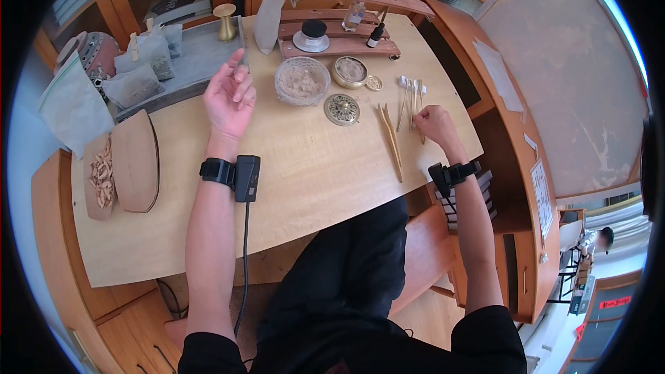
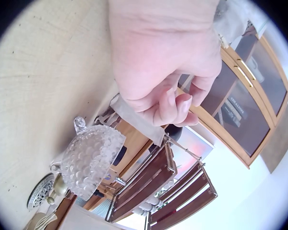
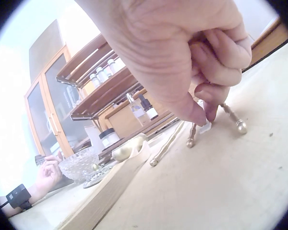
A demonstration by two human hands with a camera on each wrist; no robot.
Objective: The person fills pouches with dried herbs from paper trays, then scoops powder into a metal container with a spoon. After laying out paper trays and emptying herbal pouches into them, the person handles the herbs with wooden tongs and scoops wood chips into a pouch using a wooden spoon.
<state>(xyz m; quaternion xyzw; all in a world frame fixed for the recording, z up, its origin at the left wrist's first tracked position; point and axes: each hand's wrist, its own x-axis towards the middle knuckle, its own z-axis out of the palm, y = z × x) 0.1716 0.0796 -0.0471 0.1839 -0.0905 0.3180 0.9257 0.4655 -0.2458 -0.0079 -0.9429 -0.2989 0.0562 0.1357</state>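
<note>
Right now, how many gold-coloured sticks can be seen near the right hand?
3 in the right wrist view: left stick nearest the tongs, middle stick below the thumb, right stick below the fingers. The right hand may hide more.

Head cam fwd/dn, wrist cams [image 1: 247,179] close, bowl [image 2: 90,155] in all

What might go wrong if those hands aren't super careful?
The right hand is down among thin brass tools lying close together, so it might nudge one out of place. The glass bowl is uncovered, so a bump could spill its powder. The black cable hanging past the table might snag.
</note>
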